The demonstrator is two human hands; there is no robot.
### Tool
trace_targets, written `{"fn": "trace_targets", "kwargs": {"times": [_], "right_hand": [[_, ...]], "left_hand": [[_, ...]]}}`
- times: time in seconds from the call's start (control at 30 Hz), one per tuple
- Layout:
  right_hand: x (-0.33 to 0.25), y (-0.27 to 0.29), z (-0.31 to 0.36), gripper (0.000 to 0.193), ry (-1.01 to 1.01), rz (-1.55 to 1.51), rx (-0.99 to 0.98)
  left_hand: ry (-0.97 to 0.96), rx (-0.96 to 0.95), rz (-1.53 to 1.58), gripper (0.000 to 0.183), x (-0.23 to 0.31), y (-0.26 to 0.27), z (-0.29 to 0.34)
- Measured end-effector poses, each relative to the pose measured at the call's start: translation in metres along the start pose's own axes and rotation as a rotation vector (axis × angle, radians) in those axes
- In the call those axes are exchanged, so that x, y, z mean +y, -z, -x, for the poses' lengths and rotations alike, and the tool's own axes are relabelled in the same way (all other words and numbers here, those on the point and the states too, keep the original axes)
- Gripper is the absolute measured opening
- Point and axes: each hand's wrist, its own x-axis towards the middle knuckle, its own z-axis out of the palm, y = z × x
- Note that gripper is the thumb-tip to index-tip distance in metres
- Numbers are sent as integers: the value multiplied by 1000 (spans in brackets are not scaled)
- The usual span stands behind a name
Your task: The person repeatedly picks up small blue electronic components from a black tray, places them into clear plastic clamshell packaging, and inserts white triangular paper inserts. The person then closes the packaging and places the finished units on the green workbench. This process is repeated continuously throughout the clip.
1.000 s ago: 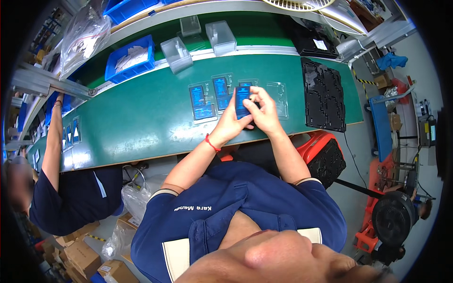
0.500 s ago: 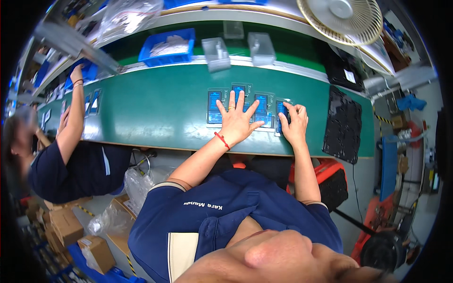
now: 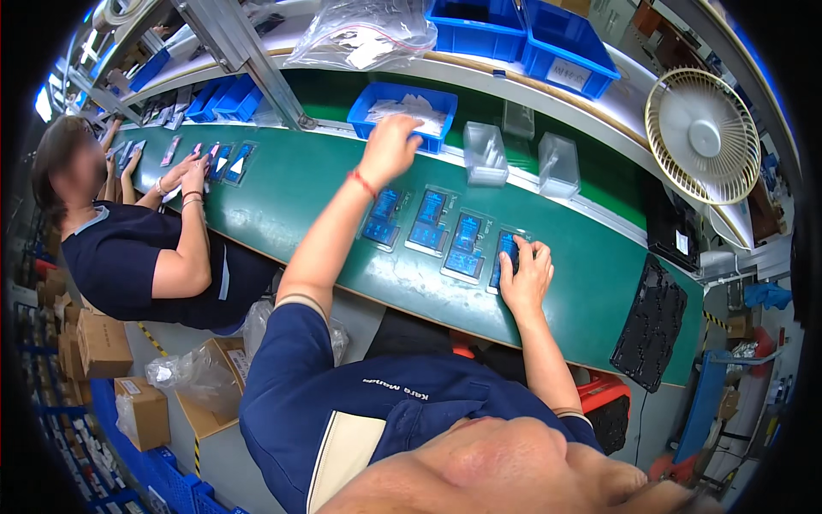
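Note:
A row of several flat, dark, phone-shaped panels with blue film in clear trays (image 3: pixel 463 246) lies on the green table. My right hand (image 3: pixel 527 280) rests at the rightmost panel (image 3: pixel 505 264), its thumb and fingertips apart on the panel's face and edge. Raised over the table, my left hand (image 3: pixel 390 156) is beside a blue bin (image 3: pixel 360 110) holding white slips (image 3: pixel 407 110). Its fingers are bent but apart, and nothing shows in them. The leftmost panel (image 3: pixel 381 218) lies below my left wrist.
Clear plastic boxes (image 3: pixel 485 154) stand behind the row. A black moulded tray (image 3: pixel 651 321) lies at the right, below a fan (image 3: pixel 704 128). On the shelf are blue bins (image 3: pixel 565 53) and a plastic bag (image 3: pixel 364 34). At the left a co-worker (image 3: pixel 141 257) handles similar panels.
My left hand has lifted off the panels and moved up and left to the blue bin. The right hand stays at the rightmost panel. The view has turned toward the left.

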Motion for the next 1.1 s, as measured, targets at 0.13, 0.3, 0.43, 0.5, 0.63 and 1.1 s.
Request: {"fn": "trace_targets", "kwargs": {"times": [0.13,0.3,0.43,0.5,0.63,1.1], "right_hand": [[1,-1,0,41,12,-6,-5],[1,-1,0,41,10,-17,3],[0,0,-1,42,-18,-16,-28],[1,0,0,42,-22,-14,-21],[1,0,0,42,-13,-16,-11],[-27,0,-42,34,9,-457,29]], "left_hand": [[-18,-444,-78,52,-71,-26,-74],[-62,-605,-198,45,-108,-65,-99],[-108,-430,-38,26,-117,-66,-93],[-119,-367,-20,21,-111,-49,-86],[-26,-237,113,19,-102,-27,-79],[816,37,1241,12,-52,8,-8]]}}
